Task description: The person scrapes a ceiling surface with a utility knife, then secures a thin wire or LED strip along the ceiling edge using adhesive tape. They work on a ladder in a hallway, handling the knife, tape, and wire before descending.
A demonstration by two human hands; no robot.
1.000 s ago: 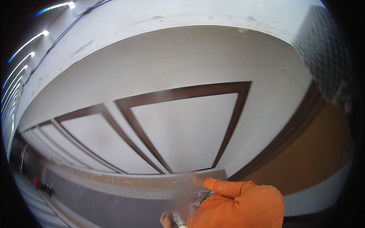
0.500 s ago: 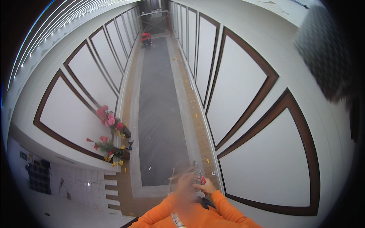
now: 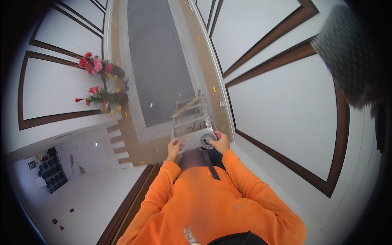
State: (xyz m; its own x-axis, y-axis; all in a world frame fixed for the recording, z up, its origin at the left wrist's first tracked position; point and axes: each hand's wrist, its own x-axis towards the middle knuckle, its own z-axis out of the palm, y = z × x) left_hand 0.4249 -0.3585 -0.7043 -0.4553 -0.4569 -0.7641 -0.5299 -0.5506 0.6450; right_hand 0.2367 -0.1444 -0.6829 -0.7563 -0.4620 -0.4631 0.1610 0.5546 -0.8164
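My right hand is closed around a roll of tape with a dark ring and a hollow middle. A small red-handled tool shows at the same hand; its working end is hidden. To the left, my left hand is held at about the same height, with thumb and fingers pinched together. A faint see-through band seems to stretch from these fingertips toward the roll, but I cannot make it out clearly. Both hands are in front of my waist, above a stepladder.
A wooden strip lies across the ladder. Beyond it runs a grey floor covering with a pale border. Two flower arrangements stand by the left wall. Framed white panels line the right wall. A grey, bristly-looking shape hangs at upper right.
The view has tipped down, bringing my torso and the ladder into sight. My left hand, blurred near the right one before, has moved away to the left. The tape roll now shows clearly.
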